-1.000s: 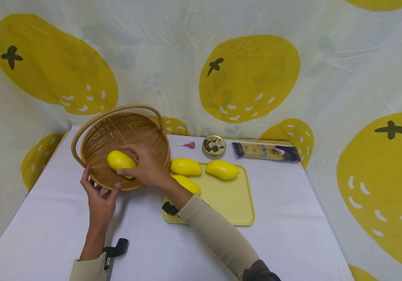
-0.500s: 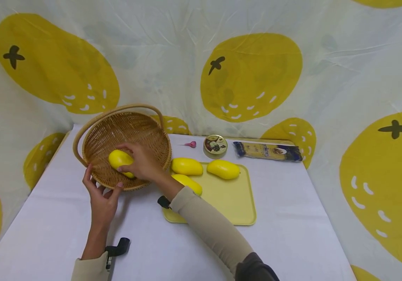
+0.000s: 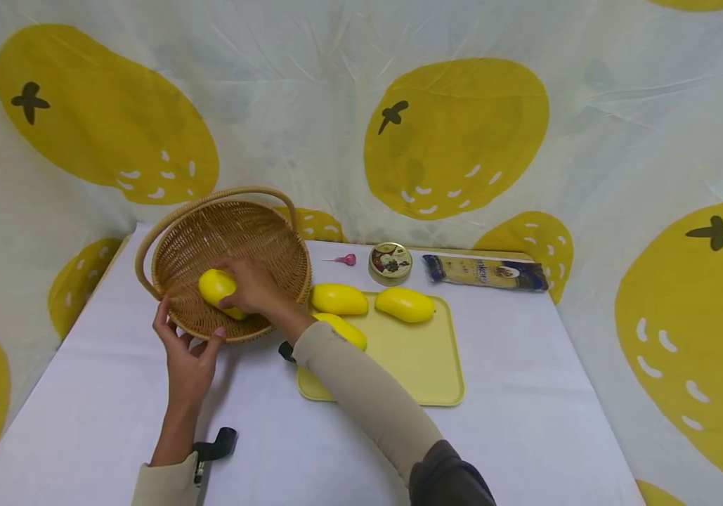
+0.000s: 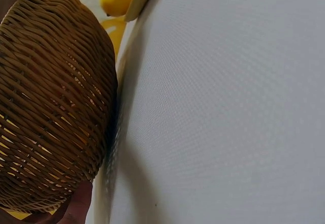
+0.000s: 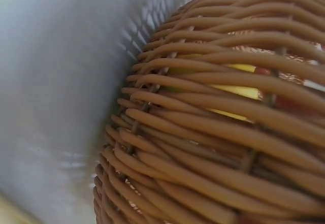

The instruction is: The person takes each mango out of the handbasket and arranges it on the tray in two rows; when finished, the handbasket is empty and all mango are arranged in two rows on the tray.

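Observation:
A wicker basket (image 3: 235, 228) with an arched handle leans tilted toward me at the left of the table. Inside it lies a yellow mango (image 3: 216, 284), and my right hand (image 3: 253, 284) holds it from the right, thumb on the near side. My left hand (image 3: 187, 358) grips the basket's near rim. In the left wrist view, a finger of that hand touches the underside of the basket (image 4: 56, 97). Through the weave of the basket (image 5: 203, 112) in the right wrist view, patches of yellow show; most of the right hand is hidden there.
Right of the basket, a yellow tray (image 3: 412, 365) bears a back-left mango (image 3: 339, 299), a back-right mango (image 3: 405, 305) and a third mango (image 3: 345, 330) partly behind the right forearm. Behind stand a round tin (image 3: 390, 263), a small pink-handled pointed tool (image 3: 348, 259) and a pasta packet (image 3: 486, 273).
My right forearm has swung slightly left over the tray while the hand stays on the mango in the basket. My left hand keeps its hold on the rim. The head view has shifted slightly.

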Motion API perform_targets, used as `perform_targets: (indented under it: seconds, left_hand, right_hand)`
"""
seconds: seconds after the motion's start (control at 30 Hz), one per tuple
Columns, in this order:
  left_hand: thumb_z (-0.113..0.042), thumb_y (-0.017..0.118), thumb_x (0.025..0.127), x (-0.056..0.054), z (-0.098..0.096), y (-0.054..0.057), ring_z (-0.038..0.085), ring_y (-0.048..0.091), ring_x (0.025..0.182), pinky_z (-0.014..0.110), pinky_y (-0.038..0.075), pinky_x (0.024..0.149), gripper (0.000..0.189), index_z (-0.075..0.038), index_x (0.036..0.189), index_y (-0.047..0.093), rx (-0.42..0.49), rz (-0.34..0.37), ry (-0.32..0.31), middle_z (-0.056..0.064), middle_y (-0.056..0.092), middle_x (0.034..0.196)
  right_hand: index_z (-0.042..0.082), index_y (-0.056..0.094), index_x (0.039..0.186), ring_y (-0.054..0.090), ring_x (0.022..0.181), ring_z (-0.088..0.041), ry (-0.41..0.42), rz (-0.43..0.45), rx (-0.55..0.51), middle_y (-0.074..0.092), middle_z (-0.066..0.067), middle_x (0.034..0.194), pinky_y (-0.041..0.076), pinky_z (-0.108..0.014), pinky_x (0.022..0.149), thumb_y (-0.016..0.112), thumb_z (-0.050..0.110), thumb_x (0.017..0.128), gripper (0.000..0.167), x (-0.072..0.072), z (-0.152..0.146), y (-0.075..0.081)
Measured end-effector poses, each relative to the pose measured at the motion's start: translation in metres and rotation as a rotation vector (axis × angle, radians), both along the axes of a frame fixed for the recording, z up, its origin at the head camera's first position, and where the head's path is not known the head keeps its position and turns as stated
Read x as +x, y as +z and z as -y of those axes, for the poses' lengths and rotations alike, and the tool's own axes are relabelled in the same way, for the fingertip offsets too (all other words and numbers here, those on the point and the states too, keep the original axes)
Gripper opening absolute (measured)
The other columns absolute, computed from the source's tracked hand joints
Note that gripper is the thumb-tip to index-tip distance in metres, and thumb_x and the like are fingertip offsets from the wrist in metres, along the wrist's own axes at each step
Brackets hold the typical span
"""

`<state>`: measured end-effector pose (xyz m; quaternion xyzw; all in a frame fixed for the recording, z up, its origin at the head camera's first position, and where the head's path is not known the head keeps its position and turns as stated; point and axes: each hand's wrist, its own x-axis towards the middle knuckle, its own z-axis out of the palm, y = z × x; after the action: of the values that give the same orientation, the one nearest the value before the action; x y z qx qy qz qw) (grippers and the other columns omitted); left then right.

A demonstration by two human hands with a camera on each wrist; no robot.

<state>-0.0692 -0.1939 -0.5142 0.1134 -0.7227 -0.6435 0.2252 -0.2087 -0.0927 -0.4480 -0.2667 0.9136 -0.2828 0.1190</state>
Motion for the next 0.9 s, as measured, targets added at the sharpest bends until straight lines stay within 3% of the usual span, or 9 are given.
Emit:
perform_targets:
  seconds: [0.23,0.53,0.73,0.9]
  left_hand:
    - [0.000,0.072,0.096,0.0006,-0.0005,-0.0002,0.047,0.047,0.141,0.007,0.052,0.091,0.103,-0.033,0.168,0.007,-0.017,0.010,0.000,0.004,0.018,0.171]
    - [-0.002,0.072,0.096,0.0010,-0.0012,-0.0016,0.045,0.048,0.139,0.008,0.052,0.092,0.102,-0.032,0.168,0.007,-0.024,0.012,0.002,0.002,0.017,0.172]
    - [-0.002,0.072,0.097,0.0007,-0.0002,-0.0019,0.044,0.049,0.137,0.009,0.053,0.091,0.101,-0.032,0.168,0.007,-0.024,0.002,-0.004,0.004,0.019,0.171]
    - [-0.002,0.072,0.096,0.0007,0.0011,-0.0015,0.046,0.047,0.139,0.008,0.052,0.092,0.102,-0.032,0.168,0.007,-0.024,0.012,-0.003,0.005,0.018,0.171]
  right_hand:
    - [0.034,0.055,0.155,0.053,0.140,-0.021,-0.004,-0.046,0.098,0.061,0.008,0.152,0.045,-0.033,0.114,0.091,0.032,0.086,0.078,-0.0033,0.0074,-0.0036]
    - [0.029,0.048,0.159,0.058,0.128,-0.015,0.054,-0.033,0.132,0.063,0.005,0.146,0.048,-0.030,0.108,0.089,0.029,0.088,0.081,-0.0016,0.0098,-0.0053]
    - [0.026,0.048,0.157,0.058,0.126,-0.014,0.083,-0.056,0.112,0.064,0.006,0.144,0.047,-0.028,0.106,0.089,0.033,0.088,0.080,-0.0012,0.0073,-0.0053]
    - [0.028,0.049,0.157,0.058,0.125,-0.013,0.069,-0.007,0.029,0.062,0.006,0.147,0.047,-0.028,0.105,0.088,0.032,0.089,0.079,0.0016,0.0033,-0.0001]
